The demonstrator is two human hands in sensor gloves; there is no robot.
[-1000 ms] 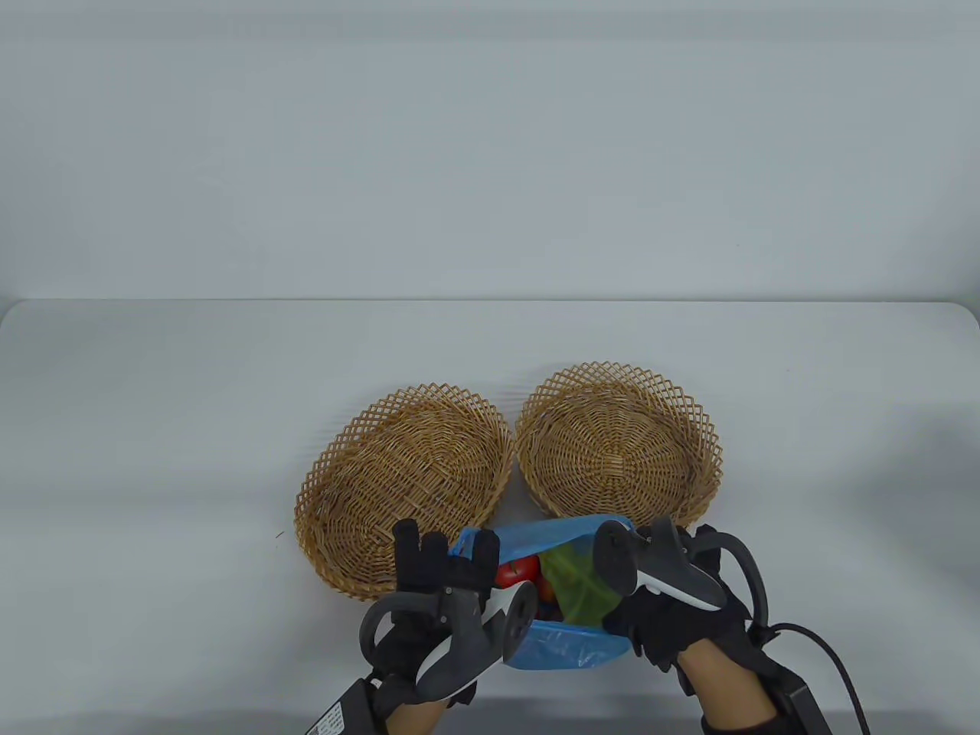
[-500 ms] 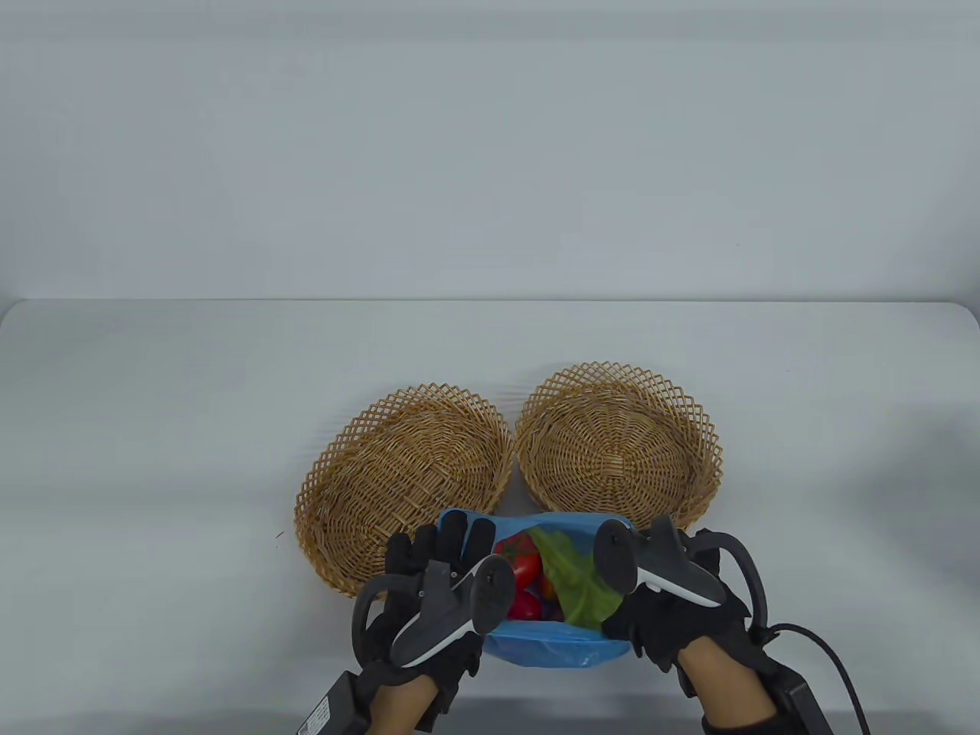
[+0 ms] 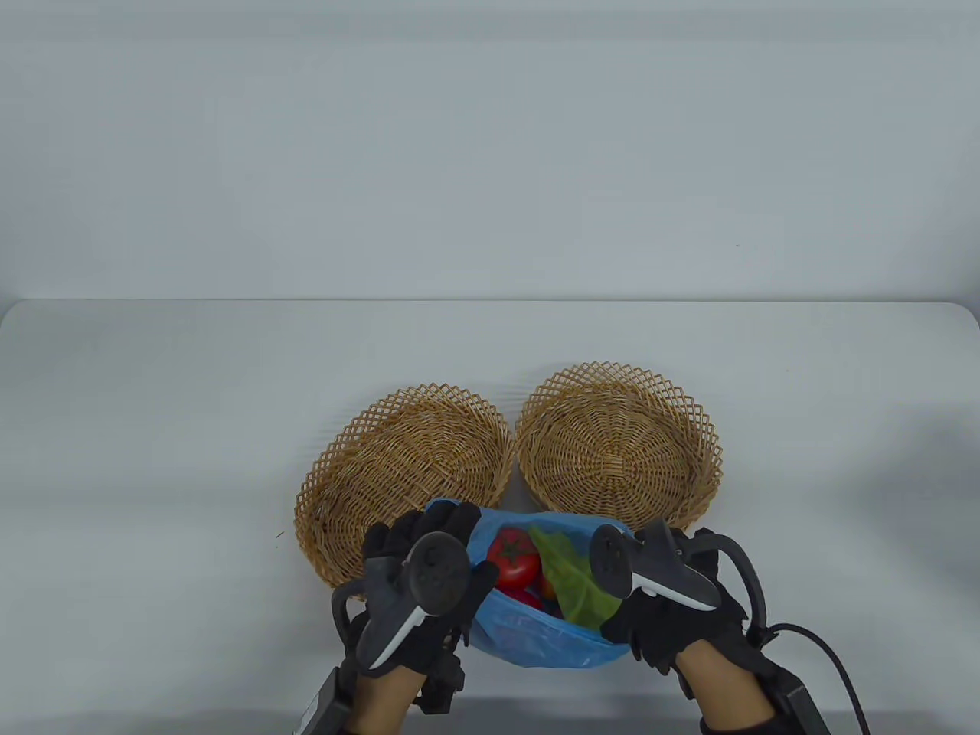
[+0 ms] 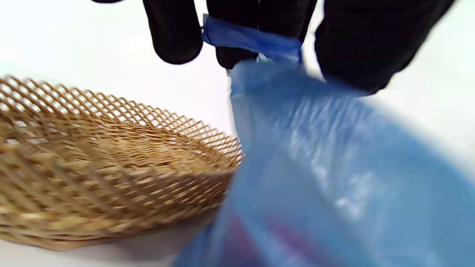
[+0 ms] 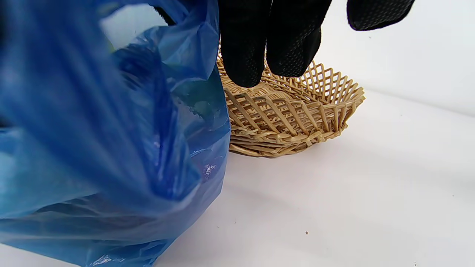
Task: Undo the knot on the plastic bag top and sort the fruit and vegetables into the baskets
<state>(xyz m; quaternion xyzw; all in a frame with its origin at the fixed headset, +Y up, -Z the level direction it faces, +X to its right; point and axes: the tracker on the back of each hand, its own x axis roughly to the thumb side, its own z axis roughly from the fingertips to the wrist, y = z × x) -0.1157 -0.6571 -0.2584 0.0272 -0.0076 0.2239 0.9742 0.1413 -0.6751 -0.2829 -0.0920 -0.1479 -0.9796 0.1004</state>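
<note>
Gaping upward, bag (image 3: 536,639) long axis crosswise

Bag (image 3: 536,639): thin blue plastic film, glossy, crinkled, semi-translucent. Both baskets (image 3: 406,478) (image 3: 619,448): woven tan wicker, matt, rough open lattice rims. Tomato (image 3: 514,556): smooth, shiny red skin. Gloves on left hand (image 3: 417,593) and right hand (image 3: 670,605): black matt textured fabric. Bench (image 3: 153,459): smooth pale matt surface.

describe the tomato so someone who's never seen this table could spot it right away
Start at the two wicker baskets side by side on the grey table; just in front of them sits an open blue plastic bag held between two gloved hands. Inside its left half is the tomato, round and bright red with a dark green star-shaped stem, beside a flat green leaf.
</note>
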